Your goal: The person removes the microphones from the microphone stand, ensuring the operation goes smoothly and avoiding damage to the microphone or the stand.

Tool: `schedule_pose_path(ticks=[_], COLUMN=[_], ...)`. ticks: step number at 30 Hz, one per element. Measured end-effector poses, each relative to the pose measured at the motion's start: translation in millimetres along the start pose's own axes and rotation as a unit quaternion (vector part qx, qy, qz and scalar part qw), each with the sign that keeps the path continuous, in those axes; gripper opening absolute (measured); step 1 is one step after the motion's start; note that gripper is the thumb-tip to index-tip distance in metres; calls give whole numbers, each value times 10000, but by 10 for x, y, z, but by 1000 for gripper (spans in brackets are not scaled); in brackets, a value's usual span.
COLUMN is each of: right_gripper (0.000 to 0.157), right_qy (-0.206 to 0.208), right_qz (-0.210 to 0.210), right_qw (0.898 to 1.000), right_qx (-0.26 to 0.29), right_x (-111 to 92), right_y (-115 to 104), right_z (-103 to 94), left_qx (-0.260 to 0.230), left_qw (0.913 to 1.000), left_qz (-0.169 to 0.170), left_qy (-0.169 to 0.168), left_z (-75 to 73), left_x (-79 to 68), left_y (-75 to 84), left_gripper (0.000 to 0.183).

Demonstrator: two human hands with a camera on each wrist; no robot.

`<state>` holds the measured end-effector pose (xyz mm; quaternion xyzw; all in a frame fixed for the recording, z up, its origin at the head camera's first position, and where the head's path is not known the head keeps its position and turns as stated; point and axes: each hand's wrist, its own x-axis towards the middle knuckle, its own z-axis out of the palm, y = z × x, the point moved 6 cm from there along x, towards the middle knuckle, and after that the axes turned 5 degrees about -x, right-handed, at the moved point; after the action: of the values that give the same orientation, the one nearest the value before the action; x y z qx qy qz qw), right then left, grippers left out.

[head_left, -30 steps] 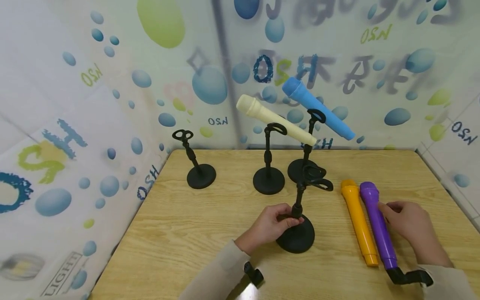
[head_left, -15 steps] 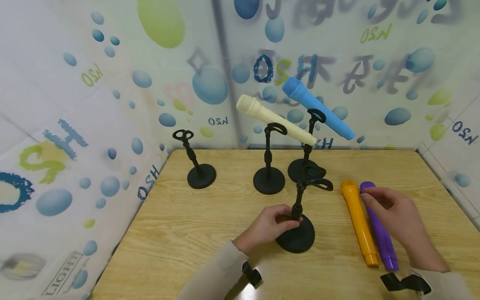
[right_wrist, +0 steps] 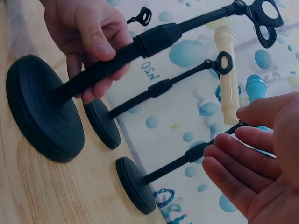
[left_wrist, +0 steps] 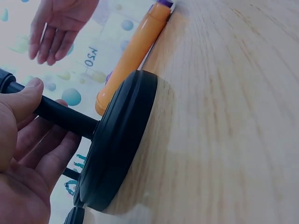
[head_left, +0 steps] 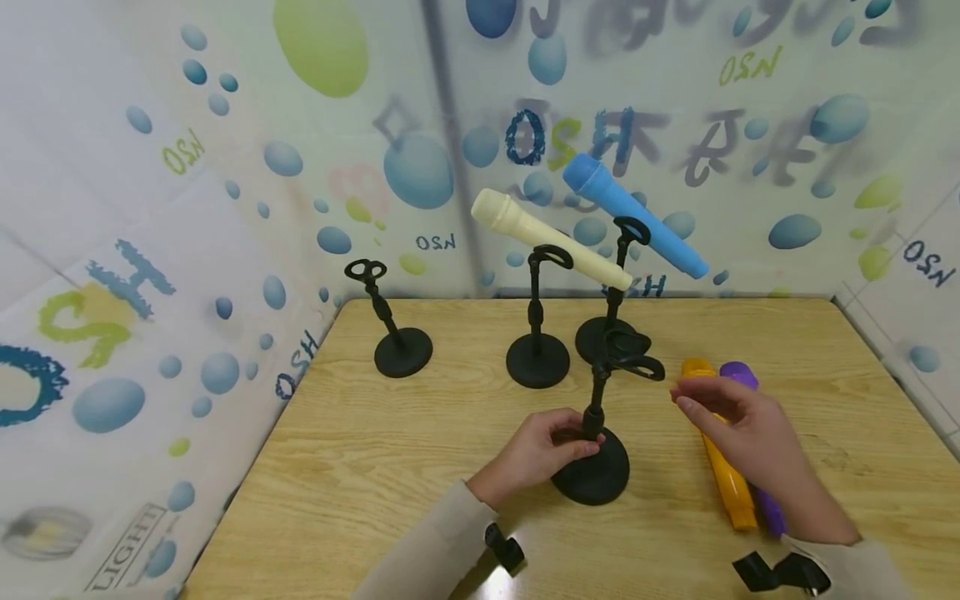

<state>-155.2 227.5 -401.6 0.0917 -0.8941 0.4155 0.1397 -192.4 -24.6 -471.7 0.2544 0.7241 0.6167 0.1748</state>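
My left hand (head_left: 536, 454) grips the lower pole of a black microphone stand (head_left: 596, 483), whose round base sits on the table. In the left wrist view, the thumb and fingers wrap the pole (left_wrist: 65, 114) just above the base. My right hand (head_left: 753, 433) is raised over an orange toy microphone (head_left: 729, 492) and covers its middle. Partly hidden beneath that hand and forearm lies a purple microphone (head_left: 738, 372). The right wrist view shows the right hand's fingers (right_wrist: 238, 163) loosely extended, holding nothing, near the empty double-ring clip (right_wrist: 266, 21) of the gripped stand.
Behind the gripped stand, a cream microphone (head_left: 551, 237) and a blue microphone (head_left: 637, 217) tilt in the clips of two stands. Another stand (head_left: 402, 352) with an empty clip is at the back left of the wooden table (head_left: 360, 467). A patterned wall backs the table.
My right hand has moved left, from beside the purple microphone to above the orange one. Both microphones stay on the table. My left hand keeps its grip on the stand.
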Motion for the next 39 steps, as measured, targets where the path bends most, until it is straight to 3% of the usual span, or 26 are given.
schedule_pose_path(ticks=[12,22,30,39], right_gripper=[23,26,26,30], right_qy=[-326,-544,-788,-441], right_qz=[-446,-948,-853,-688], right_qw=[9925,9854,9811,9821], right_qx=[1093,1308,1545,1696], right_x=[29,38,35,21], right_y=[-262,-416,-458,-480], right_z=[273,492,630,738], left_qx=[20,-5,108,326], left_qw=[10000,9999,9996,9989], left_qz=[3,74,260,322], left_qy=[-31,-94,-64,-44], left_z=[-2,-6,-9,-16], left_x=[23,20,9,11], left_y=[-25,-25,12,10], left_gripper=[26,24,23,23])
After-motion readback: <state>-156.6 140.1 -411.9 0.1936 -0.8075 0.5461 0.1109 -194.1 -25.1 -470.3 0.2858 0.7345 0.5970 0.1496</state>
